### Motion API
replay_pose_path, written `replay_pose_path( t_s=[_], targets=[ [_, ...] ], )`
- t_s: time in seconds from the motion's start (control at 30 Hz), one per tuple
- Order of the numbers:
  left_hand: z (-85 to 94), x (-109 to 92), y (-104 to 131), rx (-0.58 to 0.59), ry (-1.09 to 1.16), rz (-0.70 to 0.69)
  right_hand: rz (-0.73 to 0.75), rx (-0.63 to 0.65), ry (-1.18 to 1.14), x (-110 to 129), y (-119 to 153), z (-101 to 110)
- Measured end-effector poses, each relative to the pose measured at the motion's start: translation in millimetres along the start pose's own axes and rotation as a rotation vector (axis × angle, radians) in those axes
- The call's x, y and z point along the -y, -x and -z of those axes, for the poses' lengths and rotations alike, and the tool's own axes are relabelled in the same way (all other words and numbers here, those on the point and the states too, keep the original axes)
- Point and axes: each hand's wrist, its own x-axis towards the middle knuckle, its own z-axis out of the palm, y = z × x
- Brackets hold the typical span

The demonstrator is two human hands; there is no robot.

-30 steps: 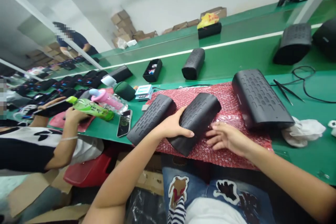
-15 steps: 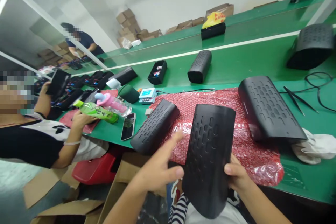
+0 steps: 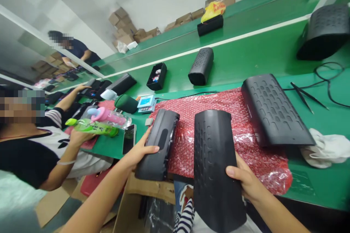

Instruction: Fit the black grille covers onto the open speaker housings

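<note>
My right hand (image 3: 244,177) grips the right edge of a curved black plastic shell (image 3: 216,160) with rows of oval dimples, its thumb on the front face. It is held upright over the table's near edge. My left hand (image 3: 140,151) is closed round a second black shell (image 3: 160,142), thumb across its face; a smooth panel with a dark oval strip and an edge with small clips show on it. Both shells are in front of a red bubble-wrap sheet (image 3: 186,134). A larger dimpled black shell (image 3: 277,111) lies on the sheet's right end.
Tweezers (image 3: 303,96), a black cable (image 3: 328,80) and a white cloth (image 3: 325,149) lie at right. At left are a phone (image 3: 129,139), a small meter (image 3: 147,103) and a co-worker (image 3: 35,145) holding a green bottle (image 3: 93,127). Open cardboard boxes (image 3: 153,189) stand below the table.
My left hand has moved left and taken hold of the second shell, which has turned to show another side. The right hand keeps its shell. The co-worker's far arm has reached toward the table.
</note>
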Motion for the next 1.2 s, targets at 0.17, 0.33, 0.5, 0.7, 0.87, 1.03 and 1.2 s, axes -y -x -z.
replay_pose_path(
  t_s=[0.17, 0.33, 0.5, 0.7, 0.87, 1.03, 1.2],
  targets=[
    [-59.2, 24.7, 35.3, 0.125, 0.61, 0.066, -0.04, -0.099, 0.211, 30.8, 4.6, -2.9],
    [-110.5, 32.8, 51.8, 0.103, 0.831, 0.007, -0.079, -0.177, 0.389, 38.0, 4.3, -2.3],
    [-117.1, 33.8, 48.3, 0.09, 0.806, 0.046, -0.106, -0.238, 0.56, 35.0, 4.0, -3.8],
    [-108.6, 33.2, 43.8, 0.027, 0.582, 0.047, -0.129, -0.215, 0.935, 43.7, 5.3, -3.3],
    [-108.6, 22.7, 43.4, 0.048, 0.53, 0.065, -0.036, -0.27, 0.959, 38.2, 9.8, -5.9],
    [-111.8, 23.0, 40.7, -0.002, 0.426, -0.051, 0.008, -0.303, 0.689, 26.3, 16.6, -13.6],
    [-115.7, 15.4, 42.6, -0.059, 0.471, -0.002, -0.026, -0.36, 0.715, 25.8, 17.0, -18.9]
  ],
)
